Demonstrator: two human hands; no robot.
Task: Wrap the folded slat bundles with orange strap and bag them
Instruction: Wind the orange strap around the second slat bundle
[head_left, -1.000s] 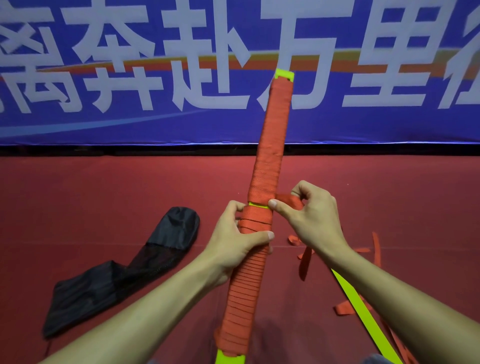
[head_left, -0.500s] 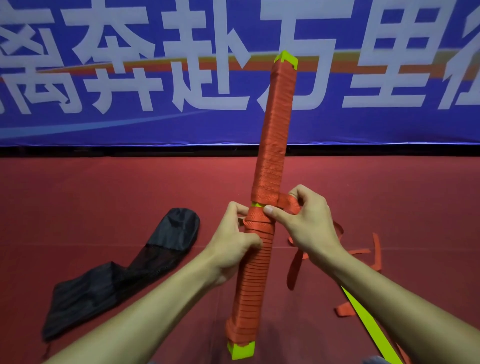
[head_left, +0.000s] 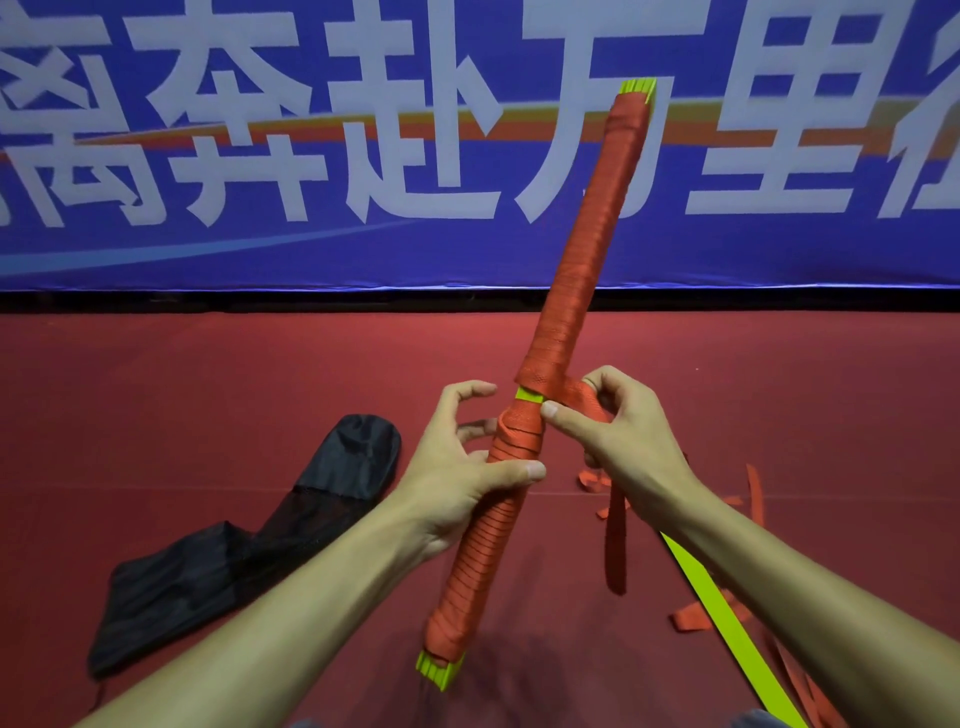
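Note:
A long bundle of lime-green slats (head_left: 576, 291), wound almost fully in orange strap, stands tilted with its top leaning right. A small green gap (head_left: 530, 396) shows at mid-length. My left hand (head_left: 457, 467) grips the bundle just below the gap, thumb across the front, upper fingers spread loose. My right hand (head_left: 618, 431) pinches the orange strap (head_left: 576, 395) where it leaves the bundle at the gap. A loose tail of strap (head_left: 615, 545) hangs below that hand. A black drawstring bag (head_left: 249, 545) lies flat on the red floor to the left.
The red carpet floor (head_left: 208, 374) runs back to a blue banner wall (head_left: 260, 249) with white characters. More loose orange strap (head_left: 753, 493) and a single lime-green slat (head_left: 727, 618) lie on the floor at lower right, under my right forearm.
The bundle has been lifted and tipped further right, so its lower green end now shows clear of the frame's bottom. My left hand's upper fingers have loosened from the bundle.

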